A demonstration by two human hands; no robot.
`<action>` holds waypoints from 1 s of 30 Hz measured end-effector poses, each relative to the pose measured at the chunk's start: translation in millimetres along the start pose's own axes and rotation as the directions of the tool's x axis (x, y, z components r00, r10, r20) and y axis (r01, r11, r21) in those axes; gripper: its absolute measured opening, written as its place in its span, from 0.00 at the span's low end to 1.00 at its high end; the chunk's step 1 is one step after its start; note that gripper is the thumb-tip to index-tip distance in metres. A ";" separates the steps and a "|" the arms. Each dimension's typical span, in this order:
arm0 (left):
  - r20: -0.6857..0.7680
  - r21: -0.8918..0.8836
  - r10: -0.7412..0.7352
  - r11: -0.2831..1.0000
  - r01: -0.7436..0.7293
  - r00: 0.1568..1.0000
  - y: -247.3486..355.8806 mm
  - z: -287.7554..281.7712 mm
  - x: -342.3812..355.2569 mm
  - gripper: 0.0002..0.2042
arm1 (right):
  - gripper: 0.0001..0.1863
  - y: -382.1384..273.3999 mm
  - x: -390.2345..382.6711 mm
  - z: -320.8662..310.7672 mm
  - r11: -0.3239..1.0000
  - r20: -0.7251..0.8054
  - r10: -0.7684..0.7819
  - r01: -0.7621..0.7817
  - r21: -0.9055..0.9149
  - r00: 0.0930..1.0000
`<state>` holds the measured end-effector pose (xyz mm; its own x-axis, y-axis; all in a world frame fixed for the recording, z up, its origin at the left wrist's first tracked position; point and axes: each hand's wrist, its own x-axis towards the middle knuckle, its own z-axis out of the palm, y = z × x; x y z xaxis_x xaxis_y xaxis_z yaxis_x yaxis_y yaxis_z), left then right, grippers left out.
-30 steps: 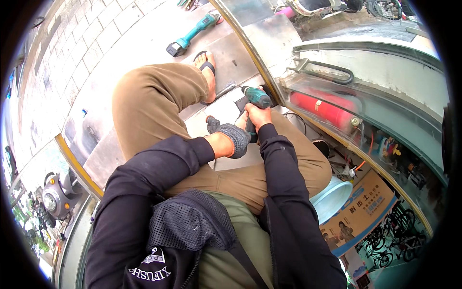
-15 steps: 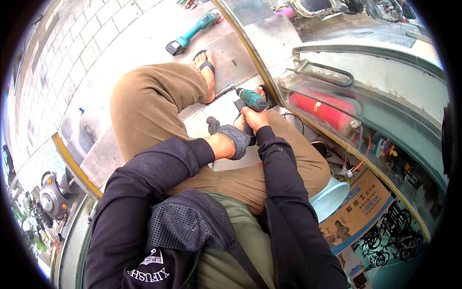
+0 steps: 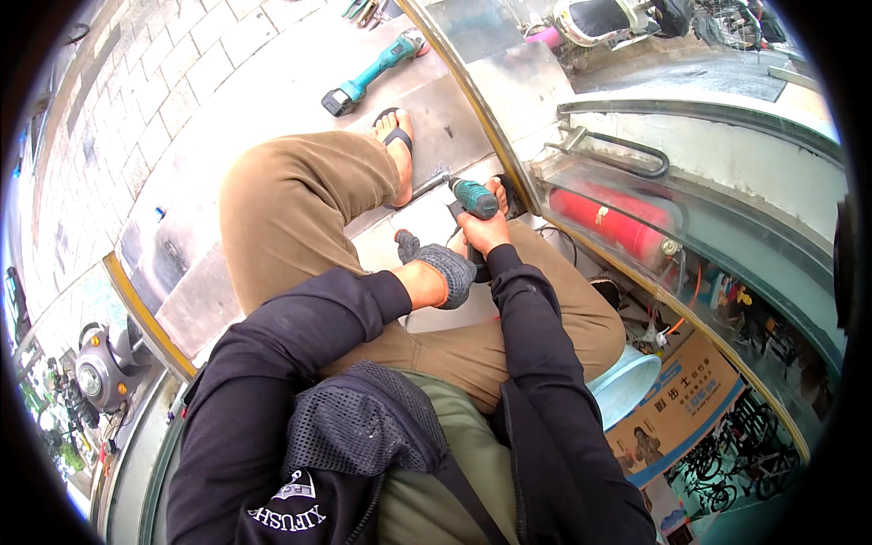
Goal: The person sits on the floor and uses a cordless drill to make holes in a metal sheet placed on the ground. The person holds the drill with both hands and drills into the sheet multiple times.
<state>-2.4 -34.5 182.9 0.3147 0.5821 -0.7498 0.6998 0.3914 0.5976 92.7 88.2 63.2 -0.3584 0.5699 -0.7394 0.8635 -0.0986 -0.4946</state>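
Observation:
In my bare right hand (image 3: 488,232) is a teal and black cordless drill (image 3: 474,197), its handle wrapped by the fingers. The chuck end points away from me, toward a dark slim bar (image 3: 434,184) lying by my feet; whether they touch is unclear. My left hand (image 3: 445,271) wears a grey knit glove and lies right beside the drill's lower handle and black base. Its thumb sticks out to the left, while the other fingers are mostly hidden near the drill, so their grip does not show.
A teal angle grinder (image 3: 374,74) lies on the metal-plated step beyond my sandalled left foot (image 3: 396,156). At right, a red fire extinguisher (image 3: 609,218) stands behind a glass door (image 3: 718,227). A pale blue bucket (image 3: 627,386) and a printed cardboard box (image 3: 686,395) sit near my right knee.
The whole view has shifted slightly. Both hands and the drill keep nearly the same places relative to my legs and feet.

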 end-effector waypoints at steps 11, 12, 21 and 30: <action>-0.344 -0.893 -0.712 0.450 0.022 0.612 -63.6 6.7 45.9 0.30 | 0.32 -31.9 14.6 -15.8 0.819 0.137 -0.099 0.159 -0.552 0.986; -0.368 -0.902 -0.728 0.429 -0.034 0.578 -69.3 -1.5 52.3 0.34 | 0.36 -34.4 16.9 -16.2 0.795 0.131 -0.085 0.147 -0.589 0.988; -0.234 -0.927 -0.470 0.372 -0.050 0.851 -57.1 -30.4 77.5 0.36 | 0.34 -30.1 8.1 -15.1 0.789 0.233 -0.136 0.247 -0.563 0.963; -0.277 -0.940 -0.588 0.329 -0.088 0.760 -47.3 -39.8 62.1 0.38 | 0.24 -21.5 13.3 -27.9 0.770 0.226 -0.162 0.266 -0.581 0.961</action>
<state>-41.5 11.5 119.3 -0.3496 0.4096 -0.8426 -0.4007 0.7476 0.5297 79.3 120.6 76.7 -0.5640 0.3793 -0.7335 0.7752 0.5493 -0.3120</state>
